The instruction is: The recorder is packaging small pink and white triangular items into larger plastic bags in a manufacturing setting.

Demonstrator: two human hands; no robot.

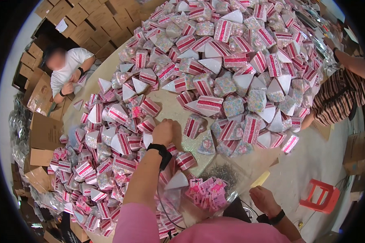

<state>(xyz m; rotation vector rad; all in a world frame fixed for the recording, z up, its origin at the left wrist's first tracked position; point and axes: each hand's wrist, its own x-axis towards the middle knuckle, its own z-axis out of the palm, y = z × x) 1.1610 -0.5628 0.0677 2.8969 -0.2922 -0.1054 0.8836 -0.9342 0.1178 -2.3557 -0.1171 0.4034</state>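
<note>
The left hand (164, 133) is at the right edge of the left heap (103, 170) of cake-slice-shaped pieces on the desk (168, 104); its grip is bent, and whether it holds anything cannot be told. One red-striped slice (195, 126) lies just to its right. The right hand (265, 201), near right, has curled fingers, contents uncertain. Pink cards (209, 193) lie between the hands.

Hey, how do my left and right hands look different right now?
Your left hand is stretched forward beside the cake-shaped pieces; your right hand is nearer your body, right of the pink cards. The left wears a bulky black wristband, the right a slimmer one. Both hands are bare, with black at the wrist.
</note>
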